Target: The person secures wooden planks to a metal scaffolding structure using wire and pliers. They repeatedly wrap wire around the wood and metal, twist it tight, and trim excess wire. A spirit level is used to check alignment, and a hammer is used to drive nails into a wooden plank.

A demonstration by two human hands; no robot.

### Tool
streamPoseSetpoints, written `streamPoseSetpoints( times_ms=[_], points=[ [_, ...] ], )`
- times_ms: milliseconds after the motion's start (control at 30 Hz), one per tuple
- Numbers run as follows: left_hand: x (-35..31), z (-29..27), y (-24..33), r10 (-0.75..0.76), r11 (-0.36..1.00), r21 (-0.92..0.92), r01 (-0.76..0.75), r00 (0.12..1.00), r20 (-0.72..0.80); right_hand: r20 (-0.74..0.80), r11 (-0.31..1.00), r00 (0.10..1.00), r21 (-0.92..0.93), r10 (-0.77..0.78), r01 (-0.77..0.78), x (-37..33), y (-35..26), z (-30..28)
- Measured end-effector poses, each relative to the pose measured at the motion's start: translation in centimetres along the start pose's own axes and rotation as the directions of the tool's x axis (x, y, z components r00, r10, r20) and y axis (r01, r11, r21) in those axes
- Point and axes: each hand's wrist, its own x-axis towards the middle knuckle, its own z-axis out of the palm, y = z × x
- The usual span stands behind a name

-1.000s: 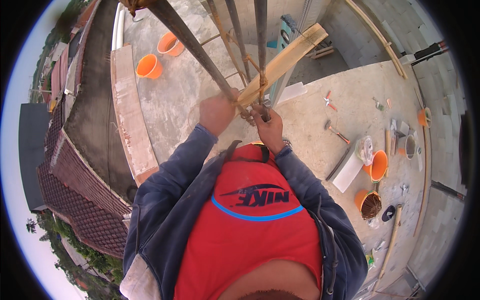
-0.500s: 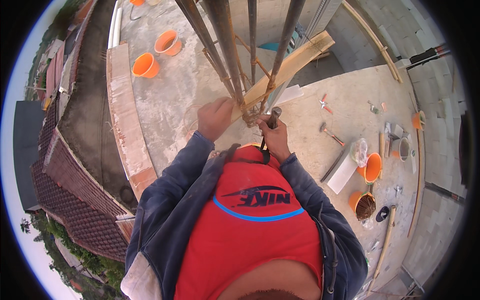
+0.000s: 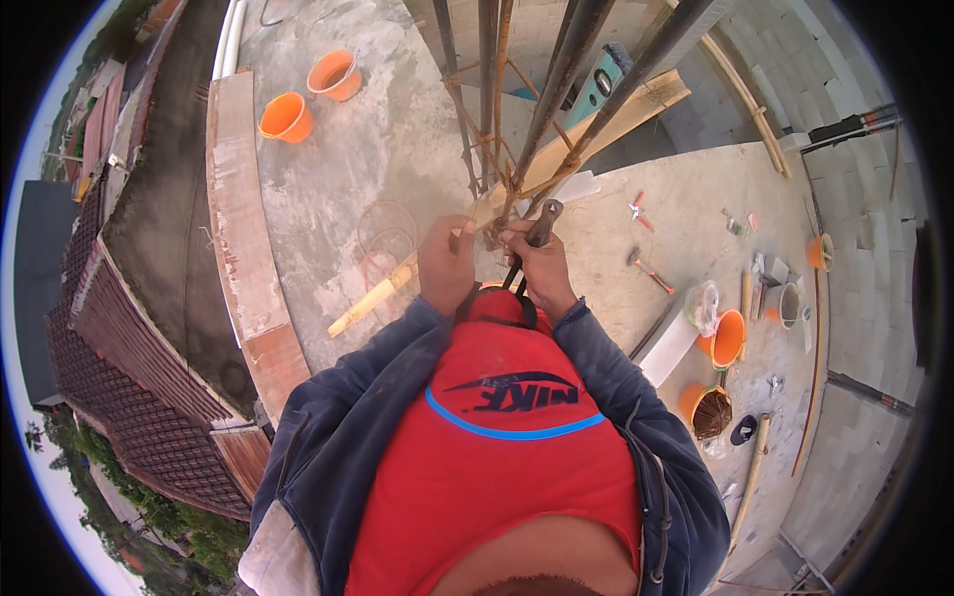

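My right hand (image 3: 542, 263) is closed around dark metal pincers (image 3: 545, 221), their head up and handles pointing down toward my chest. Its fingertips meet the foot of a cluster of upright steel rebars (image 3: 542, 129), where thin tie wire (image 3: 489, 234) is bunched. On the left of that bunch, my left hand (image 3: 447, 263) is curled with its thumb and fingers together; what they pinch, if anything, is hidden. A long wooden board (image 3: 596, 134) slants behind the rebars, and its lower end (image 3: 373, 296) shows past my left hand.
A loose coil of wire (image 3: 386, 238) lies on the concrete at left. Two orange buckets (image 3: 286, 117) stand beyond it. On the right are red-handled pliers (image 3: 639, 212), a hammer (image 3: 651, 270), a white block (image 3: 668, 340) and more orange buckets (image 3: 728, 338). A teal spirit level (image 3: 599, 84) stands behind the rebars.
My view has shifted, so the rebars appear farther right. My left hand has come off the board and closer to the rebar foot, uncovering the board's lower end. The pincers remain in my right hand.
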Motion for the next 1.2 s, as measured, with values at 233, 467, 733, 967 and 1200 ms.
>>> streamPoseSetpoints(
  times_ms=[233, 467, 733, 967, 1200],
  points=[
    [-1.0, 2.4, -0.4, 0.023, 0.961, -0.275, -0.026, 1.000, -0.014, 0.020, 0.997, 0.999, -0.071, -0.034, 0.035, -0.3, -0.6, 0.7],
    [-1.2, 2.5, 1.1, -0.213, 0.837, -0.472, 0.276, 0.960, 0.183, 0.102, 0.992, 0.993, -0.099, -0.066, 0.076, -1.0, -2.2, 1.7],
    [-0.6, 2.0, -2.3, -0.086, 0.892, -0.415, 0.179, 0.969, 0.232, 0.040, 0.944, 0.994, -0.309, -0.106, 0.113, -0.3, -1.6, 1.8],
    [1.4, 0.3, -1.1, -0.145, 0.946, -0.231, 0.229, 0.933, 0.328, 0.036, 0.916, 0.991, -0.378, -0.127, 0.131, -0.7, -2.3, 2.3],
    [4.2, -1.1, -0.8, 0.236, 0.928, 0.192, -0.320, 0.902, 0.362, 0.062, 0.744, 0.966, -0.626, -0.250, 0.233, -0.5, -2.4, 1.9]
  ],
)
